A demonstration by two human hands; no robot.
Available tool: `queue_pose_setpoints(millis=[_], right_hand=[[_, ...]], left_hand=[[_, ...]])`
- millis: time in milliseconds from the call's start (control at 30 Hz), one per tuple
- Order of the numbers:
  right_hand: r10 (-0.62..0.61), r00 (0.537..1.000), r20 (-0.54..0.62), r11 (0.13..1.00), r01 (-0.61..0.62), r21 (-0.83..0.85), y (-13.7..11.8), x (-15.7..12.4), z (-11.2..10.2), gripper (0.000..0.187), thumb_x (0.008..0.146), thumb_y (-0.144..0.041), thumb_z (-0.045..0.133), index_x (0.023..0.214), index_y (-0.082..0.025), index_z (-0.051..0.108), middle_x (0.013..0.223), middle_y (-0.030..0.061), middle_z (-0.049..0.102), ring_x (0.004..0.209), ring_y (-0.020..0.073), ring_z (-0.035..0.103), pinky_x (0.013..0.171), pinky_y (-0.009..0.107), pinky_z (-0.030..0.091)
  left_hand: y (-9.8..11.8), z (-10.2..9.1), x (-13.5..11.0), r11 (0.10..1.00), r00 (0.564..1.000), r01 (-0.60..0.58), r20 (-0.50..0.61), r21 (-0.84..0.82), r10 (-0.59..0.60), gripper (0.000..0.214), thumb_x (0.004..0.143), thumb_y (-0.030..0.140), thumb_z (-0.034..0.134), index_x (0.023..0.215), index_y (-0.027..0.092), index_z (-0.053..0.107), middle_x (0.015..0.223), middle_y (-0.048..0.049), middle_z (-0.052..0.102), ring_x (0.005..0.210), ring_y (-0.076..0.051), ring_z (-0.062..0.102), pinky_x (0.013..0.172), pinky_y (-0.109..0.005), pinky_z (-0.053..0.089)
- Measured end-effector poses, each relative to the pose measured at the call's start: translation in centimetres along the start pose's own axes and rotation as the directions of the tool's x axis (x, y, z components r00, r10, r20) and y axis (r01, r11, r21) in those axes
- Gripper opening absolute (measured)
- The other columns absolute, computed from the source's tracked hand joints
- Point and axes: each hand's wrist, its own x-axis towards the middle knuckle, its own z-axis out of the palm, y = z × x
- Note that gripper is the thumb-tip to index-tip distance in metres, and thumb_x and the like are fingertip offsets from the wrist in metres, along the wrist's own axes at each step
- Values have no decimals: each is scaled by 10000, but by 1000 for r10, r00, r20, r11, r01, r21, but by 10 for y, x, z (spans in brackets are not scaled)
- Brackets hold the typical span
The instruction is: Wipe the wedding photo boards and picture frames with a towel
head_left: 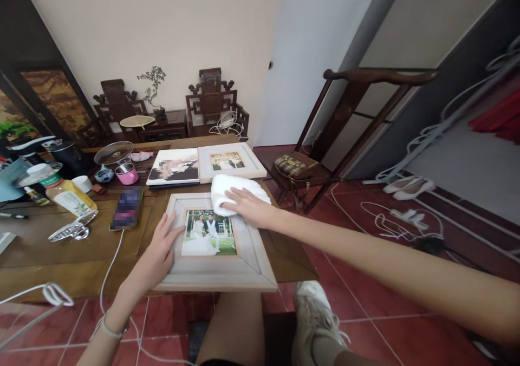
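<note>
A light wooden picture frame (215,276) with a wedding photo (209,233) in it lies flat at the table's near edge. My left hand (163,244) rests on the frame's left side, fingers stretched out. On the far right corner of the same frame, my right hand (246,206) grips a folded white cloth (231,187) and presses it down. The cloth hides that corner.
Beyond lie a second picture frame (254,163) and a photo album (174,165). A phone (127,209), pink mug (126,174), hair clip (75,228) and yellow bottle (69,195) stand or lie leftward. A wooden chair (345,111) is at right.
</note>
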Motion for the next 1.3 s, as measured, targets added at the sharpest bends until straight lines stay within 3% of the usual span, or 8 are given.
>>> queue_pose_setpoints(millis=[133,267,433,633,767,933,1067,1300], right_hand=[[-36,999,9,998,36,-54,-2,-3,-2,617,808,52,415,1372,-186,489,1453,206,395,1382,356,297,1059,568,288],[11,998,63,998,-7,-57,-15,-7,-13,679,750,83,440,1381,-167,472,1485,209,349,1401,376,251,1071,577,270],[72,961,267,996,-84,34,-61,-20,-51,750,676,125,431,1374,-149,468,1435,237,402,1369,427,292,1020,607,326],[-63,907,416,960,-60,275,-119,-54,-88,735,633,69,542,1329,-159,494,1400,223,452,1316,450,367,1000,603,371],[12,948,318,970,-88,225,-105,-53,-65,761,656,90,500,1361,-193,471,1459,195,407,1376,422,295,1051,594,323],[105,989,106,994,-109,29,-41,-15,-22,796,656,141,443,1381,-188,451,1531,205,289,1429,359,200,1104,567,239],[139,990,9,989,-139,-54,-7,12,-12,698,747,107,406,1384,-177,443,1511,194,331,1422,345,226,1076,566,284],[68,974,218,996,-80,49,-65,-17,-43,666,710,88,483,1333,-146,507,1431,248,410,1362,413,317,1021,617,325]], left_hand=[[-6,2,11,1000,999,-5,34,-8,5,599,787,-9,350,1338,176,498,1513,-83,393,1461,-236,211,1180,-521,240],[-14,12,9,1000,998,-8,-70,-15,7,609,792,-17,325,1359,145,480,1467,-119,450,1449,-227,246,1177,-510,261],[-17,20,4,1000,989,-7,-145,4,8,574,813,-11,308,1346,114,481,1455,-162,445,1432,-224,291,1176,-500,267],[-13,23,7,997,987,3,-162,76,9,575,812,-10,306,1363,72,449,1471,-198,413,1433,-242,289,1171,-502,276],[-9,24,14,990,992,41,-120,138,-25,610,794,-24,320,1377,100,450,1486,-177,409,1441,-252,269,1153,-499,305],[-4,20,17,984,997,77,-40,163,-71,679,761,-49,324,1401,144,440,1501,-128,408,1415,-235,333,1125,-463,362],[-2,19,16,988,990,115,-88,105,-106,666,772,-31,338,1403,155,442,1488,-123,429,1385,-223,388,1132,-454,354],[-2,22,15,989,983,145,-115,-2,-145,606,809,-5,322,1372,151,481,1476,-114,446,1373,-207,402,1151,-452,328]])
